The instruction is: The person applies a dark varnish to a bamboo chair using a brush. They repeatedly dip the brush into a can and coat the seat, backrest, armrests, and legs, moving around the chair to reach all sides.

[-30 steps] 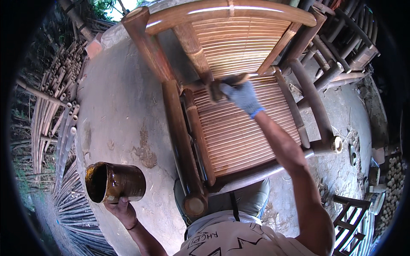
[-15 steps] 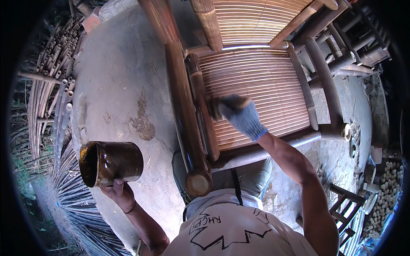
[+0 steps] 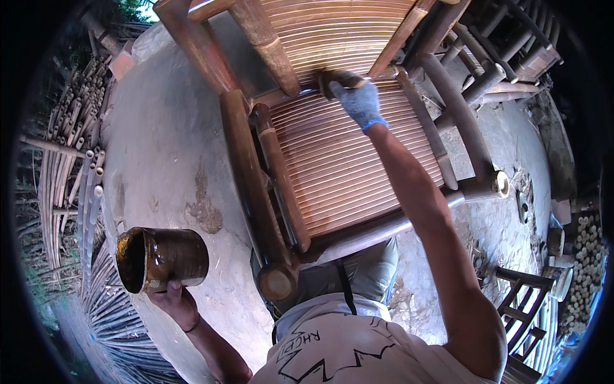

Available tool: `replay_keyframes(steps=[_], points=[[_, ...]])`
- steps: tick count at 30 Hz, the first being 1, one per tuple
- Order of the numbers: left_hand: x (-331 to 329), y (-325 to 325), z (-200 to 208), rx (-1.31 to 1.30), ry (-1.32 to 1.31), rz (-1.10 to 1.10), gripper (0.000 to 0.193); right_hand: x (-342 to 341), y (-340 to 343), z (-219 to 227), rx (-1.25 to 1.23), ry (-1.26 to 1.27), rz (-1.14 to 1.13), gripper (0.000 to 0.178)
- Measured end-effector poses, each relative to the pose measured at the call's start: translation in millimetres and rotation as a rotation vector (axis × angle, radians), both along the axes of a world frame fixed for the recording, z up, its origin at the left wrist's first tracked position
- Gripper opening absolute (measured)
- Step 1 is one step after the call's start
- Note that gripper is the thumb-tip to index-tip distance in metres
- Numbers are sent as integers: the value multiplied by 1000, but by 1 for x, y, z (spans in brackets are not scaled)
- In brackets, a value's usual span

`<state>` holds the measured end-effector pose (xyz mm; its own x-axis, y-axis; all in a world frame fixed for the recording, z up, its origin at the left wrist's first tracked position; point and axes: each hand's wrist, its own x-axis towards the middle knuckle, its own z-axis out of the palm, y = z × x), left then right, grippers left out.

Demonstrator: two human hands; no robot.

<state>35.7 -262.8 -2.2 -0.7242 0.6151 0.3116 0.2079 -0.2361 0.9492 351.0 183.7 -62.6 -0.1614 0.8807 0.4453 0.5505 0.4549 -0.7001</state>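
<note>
My left hand (image 3: 174, 303) grips a brown, varnish-streaked can (image 3: 178, 257) from below, its dark mouth facing left. A grey knitted glove with a blue cuff covers my right hand (image 3: 359, 104), which is closed around a wide brush (image 3: 327, 83). The brush is at the rear of the slatted bamboo seat (image 3: 358, 163), close to where the slatted backrest (image 3: 332, 32) begins. Seat and backrest belong to a large bamboo chair whose thick left armrest (image 3: 246, 173) looks glossy. The bristle tips are too dark to make out exactly.
Cut bamboo poles (image 3: 67, 141) are stacked at the left, with thin dark canes (image 3: 121, 320) fanned below them. More bamboo furniture (image 3: 505, 45) stands at the far right. A small ladder-like bamboo frame (image 3: 521, 307) and bundled pole ends (image 3: 587, 269) lie lower right.
My right hand has carried the brush from the seat's left front to its rear edge. The view has shifted, so the chair appears more tilted. My left hand still holds the can.
</note>
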Motion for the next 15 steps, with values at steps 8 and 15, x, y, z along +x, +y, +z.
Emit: replay_keyframes(steps=[8,15], points=[[2,10,-4,-24,-21,-19,83,40,-82,-12,-236,-264,196,27],[-7,27,-18,-27,11,-55,86,106,-215,57,-630,-417,195,28]])
